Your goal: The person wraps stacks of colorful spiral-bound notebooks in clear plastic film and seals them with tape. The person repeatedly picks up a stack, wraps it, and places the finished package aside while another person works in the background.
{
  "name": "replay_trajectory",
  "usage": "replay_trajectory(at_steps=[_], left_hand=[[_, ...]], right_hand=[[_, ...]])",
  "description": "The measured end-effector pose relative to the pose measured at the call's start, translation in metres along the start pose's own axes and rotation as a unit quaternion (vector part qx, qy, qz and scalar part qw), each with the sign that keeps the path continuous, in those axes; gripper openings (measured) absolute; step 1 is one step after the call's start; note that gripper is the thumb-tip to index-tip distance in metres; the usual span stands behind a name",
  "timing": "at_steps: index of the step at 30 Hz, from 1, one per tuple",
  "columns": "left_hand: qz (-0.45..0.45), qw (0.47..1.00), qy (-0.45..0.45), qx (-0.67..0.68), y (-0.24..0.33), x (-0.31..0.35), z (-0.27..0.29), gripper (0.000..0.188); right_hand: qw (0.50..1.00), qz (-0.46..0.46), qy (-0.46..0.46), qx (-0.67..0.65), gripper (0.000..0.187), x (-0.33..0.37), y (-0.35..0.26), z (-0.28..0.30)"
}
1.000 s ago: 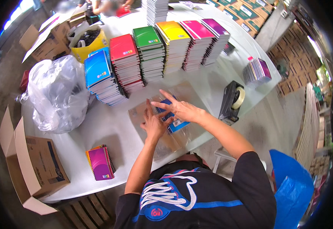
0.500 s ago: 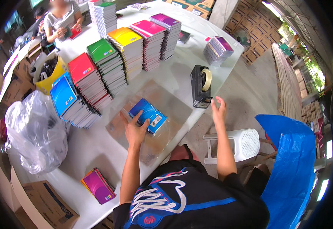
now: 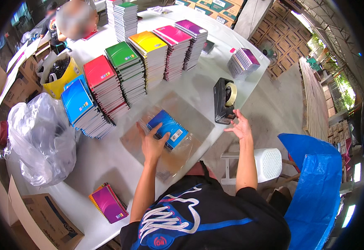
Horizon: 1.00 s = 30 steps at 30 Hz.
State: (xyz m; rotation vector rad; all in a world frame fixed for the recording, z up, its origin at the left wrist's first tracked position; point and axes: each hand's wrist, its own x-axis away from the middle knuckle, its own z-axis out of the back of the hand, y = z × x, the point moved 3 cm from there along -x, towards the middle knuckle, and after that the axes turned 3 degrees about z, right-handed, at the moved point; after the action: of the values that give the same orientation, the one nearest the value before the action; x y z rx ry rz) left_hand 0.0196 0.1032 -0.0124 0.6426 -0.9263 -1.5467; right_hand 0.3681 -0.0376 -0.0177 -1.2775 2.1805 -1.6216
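A blue spiral notebook (image 3: pixel 172 123) lies on a brownish board under clear plastic film (image 3: pixel 171 164). My left hand (image 3: pixel 152 143) rests with spread fingers over the notebook's near left side, thumb and fingertips touching its cover. Just off the table's right edge hovers my right hand (image 3: pixel 242 127), its fingers apart and the palm partly turned up. Whether a thin bit of tape clings to its fingertips is too small to tell. Close to those fingertips stands a black tape dispenser (image 3: pixel 220 104) with a roll of yellowish tape (image 3: pixel 231 94).
Tall stacks of spiral notebooks, blue (image 3: pixel 78 102), red (image 3: pixel 100 71), green (image 3: pixel 123 54), yellow (image 3: pixel 148 41) and pink, line the table (image 3: pixel 92 166). A plastic bag (image 3: pixel 42 141) bulges at left. A purple notebook pile (image 3: pixel 109 204) lies nearer. Right are a white stool (image 3: pixel 267 164) and blue tarp (image 3: pixel 313 179).
The view has shifted slightly. My right hand has turned, its fingers spreading and reaching further left near the dispenser's end. My left hand stays on the blue notebook.
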Motion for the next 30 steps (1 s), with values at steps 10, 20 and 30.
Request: replay_trajectory(at_steps=[10, 20, 30], left_hand=[[0.002, 1.000, 0.011, -0.010, 0.001, 0.002, 0.000, 0.055], [0.015, 1.000, 0.027, 0.001, -0.008, 0.000, -0.008, 0.060], [0.062, 0.998, 0.002, 0.023, -0.018, 0.002, -0.017, 0.082]], right_hand=[[0.798, 0.216, 0.059, 0.560, 0.019, 0.057, -0.013, -0.048], [0.622, 0.025, -0.519, 0.585, 0.102, 0.016, 0.064, -0.260], [0.548, 0.137, -0.356, 0.744, 0.113, -0.015, 0.053, -0.226]])
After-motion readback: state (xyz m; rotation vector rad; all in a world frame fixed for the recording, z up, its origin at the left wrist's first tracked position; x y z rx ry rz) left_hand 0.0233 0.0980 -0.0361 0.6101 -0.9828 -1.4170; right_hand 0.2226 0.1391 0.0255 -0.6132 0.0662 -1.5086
